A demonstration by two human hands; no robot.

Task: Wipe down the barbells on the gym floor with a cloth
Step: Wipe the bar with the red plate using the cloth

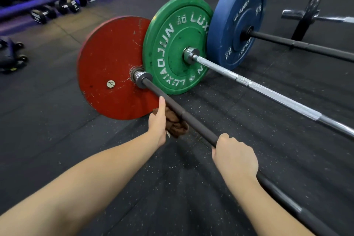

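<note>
Cloth (pixel 177 123) bunched in left hand (pixel 158 122), touching black barbell (pixel 191 120).

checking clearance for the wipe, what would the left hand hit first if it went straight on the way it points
Probably the steel collar at the red plate: the left hand, holding the brown cloth on the black bar, points along the bar toward them. Depth is unclear.

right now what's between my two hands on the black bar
Only a bare stretch of the black bar, in the head view; the left hand holds the brown cloth against it, the right hand grips it.
</note>
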